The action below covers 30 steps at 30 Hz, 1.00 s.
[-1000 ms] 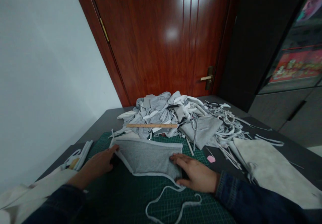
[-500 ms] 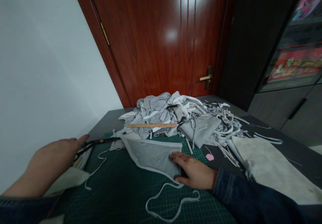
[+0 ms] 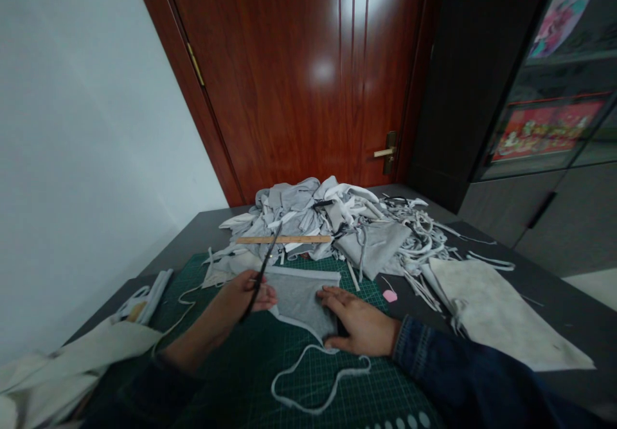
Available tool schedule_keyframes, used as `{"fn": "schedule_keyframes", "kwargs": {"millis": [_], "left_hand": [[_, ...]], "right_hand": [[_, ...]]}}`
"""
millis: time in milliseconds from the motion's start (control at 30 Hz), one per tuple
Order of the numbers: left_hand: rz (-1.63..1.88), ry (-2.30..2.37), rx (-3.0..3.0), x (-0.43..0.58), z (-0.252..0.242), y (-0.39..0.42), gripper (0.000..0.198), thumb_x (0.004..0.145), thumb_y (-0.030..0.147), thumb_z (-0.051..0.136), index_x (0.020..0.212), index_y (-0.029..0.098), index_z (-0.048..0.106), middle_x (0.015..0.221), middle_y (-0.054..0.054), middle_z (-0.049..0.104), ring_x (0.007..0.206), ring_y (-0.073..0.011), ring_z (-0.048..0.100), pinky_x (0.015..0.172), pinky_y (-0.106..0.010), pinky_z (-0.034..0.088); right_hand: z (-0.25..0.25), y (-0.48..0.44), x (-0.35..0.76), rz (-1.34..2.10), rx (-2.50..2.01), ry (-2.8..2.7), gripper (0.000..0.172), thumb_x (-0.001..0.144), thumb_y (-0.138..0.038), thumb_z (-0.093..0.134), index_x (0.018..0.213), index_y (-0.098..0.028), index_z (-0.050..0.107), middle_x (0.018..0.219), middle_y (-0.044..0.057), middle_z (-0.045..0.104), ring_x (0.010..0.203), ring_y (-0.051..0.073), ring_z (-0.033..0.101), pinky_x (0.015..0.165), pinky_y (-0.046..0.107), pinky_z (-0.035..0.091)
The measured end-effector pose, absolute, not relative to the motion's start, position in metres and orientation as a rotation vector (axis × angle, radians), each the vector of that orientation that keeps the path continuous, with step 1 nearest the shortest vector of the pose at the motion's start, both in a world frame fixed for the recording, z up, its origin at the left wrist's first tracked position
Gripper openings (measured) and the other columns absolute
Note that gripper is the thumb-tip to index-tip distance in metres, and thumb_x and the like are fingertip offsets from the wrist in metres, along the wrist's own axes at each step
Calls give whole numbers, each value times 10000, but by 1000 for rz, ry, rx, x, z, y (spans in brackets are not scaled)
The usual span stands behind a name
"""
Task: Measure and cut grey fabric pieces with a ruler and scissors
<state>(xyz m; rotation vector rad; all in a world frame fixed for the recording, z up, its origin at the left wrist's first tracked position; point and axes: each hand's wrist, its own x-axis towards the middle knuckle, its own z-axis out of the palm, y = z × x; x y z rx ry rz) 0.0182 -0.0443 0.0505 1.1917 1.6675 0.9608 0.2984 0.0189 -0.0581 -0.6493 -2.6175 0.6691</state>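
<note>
scissors [image 3: 265,268], or what looks like a pair of them, dark and seen edge-on, are now gripped in the person's left hand [image 3: 245,298], tilted with the narrow end pointing up and away. a second ago this hand was at the left corner of a gray cloth [image 3: 304,297]; half a second ago it was off to the left with the dark tool, and now it has come back in over the cloth's left end, hiding part of it. whether the blades are parted cannot be made out.

the gray cloth, edged with a paler band, lies on a green gridded cutting mat [image 3: 385,387] in front of the person. the right hand [image 3: 359,323] has stayed on its right end, fingers spread and thumb at the lower edge, clasping no tool. so the steadying seems to fall to the right hand alone, while the left is taken up with the tool.

a pale cord [image 3: 315,411] loops on the mat below the cloth. beyond are a heap of gray and white scraps [image 3: 299,200], a wooden ruler [image 3: 284,240] and, to the right, a pink tag [image 3: 390,296].
</note>
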Motion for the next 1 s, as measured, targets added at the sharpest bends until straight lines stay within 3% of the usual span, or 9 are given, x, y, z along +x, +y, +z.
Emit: {"fn": "schedule_keyframes", "kwargs": {"millis": [100,233,367,433,533,600,733,900,1000], "left_hand": [[924,1444,1156,53,24,-32,479,672,448,787,1016,213,551,1022,-106,787,1026,-304,777,958,-431,602],[798,1323,1130,67,9,-29,513,632,448,861,979,213,567,1021,-103,791,1041,-332,771,931,-471,604],[692,1338,1110,58,3,-39,504,680,504,839,999,208,585,972,-98,799,981,-336,779,888,-491,604],[692,1340,1108,52,0,-42,495,671,484,838,998,212,584,993,-88,799,1004,-328,775,909,-478,600],[712,1345,1109,48,-6,-44,480,660,474,834,975,220,576,1002,-80,799,1014,-323,775,905,-457,602],[725,1353,1109,49,-10,-42,480,670,516,817,955,226,563,983,-84,799,990,-323,782,884,-453,607],[775,1387,1156,47,-15,-33,529,640,534,848,960,239,546,1008,-98,801,994,-324,784,905,-457,602],[864,1474,1265,33,-11,-15,632,541,502,912,989,229,560,975,-111,797,1009,-359,767,994,-522,559],[904,1498,1293,28,-3,-13,632,550,517,917,992,222,575,1001,-116,793,1042,-358,756,1030,-513,547]], "right_hand": [[-61,21,300,629,-679,-2623,917,796,-457,890,1537,-89,495,1648,275,421,1569,391,359,1286,550,317],[-64,25,307,535,-807,-2633,1140,732,-638,896,1592,-59,421,1671,308,356,1584,425,310,1297,602,256],[-61,24,317,432,-861,-2639,1154,741,-724,848,1592,-65,434,1684,302,335,1588,435,288,1300,619,221],[-56,21,321,412,-782,-2639,1029,770,-671,858,1542,-87,509,1657,275,399,1558,421,348,1281,584,287],[-46,14,324,465,-575,-2623,451,911,-366,809,1303,-173,699,1448,159,623,1370,313,556,1160,448,451],[-40,9,324,555,-459,-2629,195,926,-194,758,1120,-206,748,1227,85,705,1181,245,635,1048,372,505],[-39,4,318,668,-441,-2655,166,864,-134,812,992,-193,723,1044,49,703,1018,218,638,938,329,518],[-44,9,304,536,-530,-2634,106,921,-82,703,933,-186,687,995,55,683,1002,217,617,924,322,502],[-48,11,299,493,-467,-2624,117,918,-73,702,915,-189,684,1012,55,687,1005,215,617,926,317,497]]}}
